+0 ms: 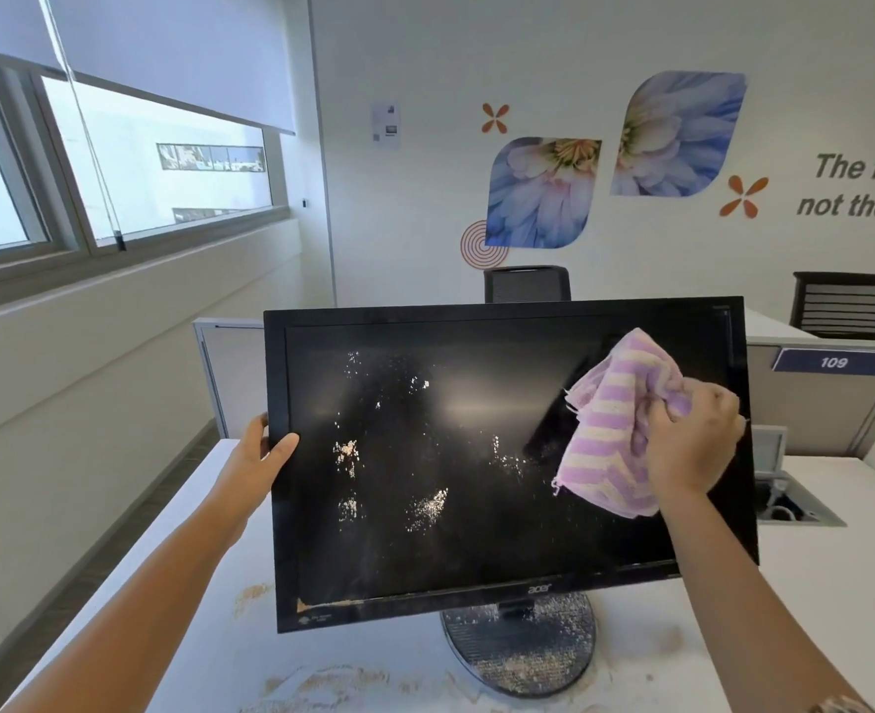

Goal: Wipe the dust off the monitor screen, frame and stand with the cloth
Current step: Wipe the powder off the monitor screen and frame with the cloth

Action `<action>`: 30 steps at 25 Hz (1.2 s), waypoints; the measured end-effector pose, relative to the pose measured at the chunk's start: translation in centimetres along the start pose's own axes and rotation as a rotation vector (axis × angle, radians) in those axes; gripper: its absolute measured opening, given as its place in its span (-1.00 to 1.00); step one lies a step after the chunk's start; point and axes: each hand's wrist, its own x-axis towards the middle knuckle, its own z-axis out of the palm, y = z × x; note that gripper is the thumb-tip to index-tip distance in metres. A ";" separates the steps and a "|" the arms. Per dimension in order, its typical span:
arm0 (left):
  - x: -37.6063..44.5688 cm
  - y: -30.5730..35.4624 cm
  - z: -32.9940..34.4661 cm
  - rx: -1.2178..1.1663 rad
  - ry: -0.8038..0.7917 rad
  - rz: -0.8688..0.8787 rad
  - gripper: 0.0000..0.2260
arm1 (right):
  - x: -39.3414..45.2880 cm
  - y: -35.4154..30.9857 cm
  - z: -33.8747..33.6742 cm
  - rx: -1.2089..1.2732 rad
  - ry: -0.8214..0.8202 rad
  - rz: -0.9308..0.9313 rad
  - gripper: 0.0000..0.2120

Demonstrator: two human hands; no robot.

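A black monitor (476, 553) stands on a white desk, its dark screen speckled with pale dust patches in the middle and lower left. Its round stand base (523, 656) is dusty too. My left hand (260, 455) grips the monitor's left frame edge, thumb on the front. My right hand (692, 440) presses a bunched purple-and-cream striped cloth (610, 429) against the right side of the screen. A cleaner dark streak runs beside the cloth.
Dust lies scattered on the white desk (209, 630) around the stand. A cable opening (795, 506) sits in the desk to the right. Partitions and two black chairs (527, 283) stand behind the monitor. A window wall runs along the left.
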 end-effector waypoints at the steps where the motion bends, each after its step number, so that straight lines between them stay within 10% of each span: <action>1: 0.0 -0.2 0.2 -0.024 0.003 0.008 -0.56 | -0.3 0.0 0.6 -0.024 0.047 -0.013 -0.77; 5: -0.7 -1.6 1.6 -0.175 0.069 0.042 -0.58 | -1.2 -0.4 2.0 -0.109 0.113 -0.026 -0.74; 11: -0.1 -2.2 1.8 -0.236 0.062 0.017 -0.61 | -1.7 -2.3 3.8 -0.179 -0.187 0.101 -0.12; 30: 0.1 -2.5 0.5 -0.250 -0.037 0.022 -0.58 | -11.5 -15.3 8.3 -0.142 -0.221 -0.484 -0.35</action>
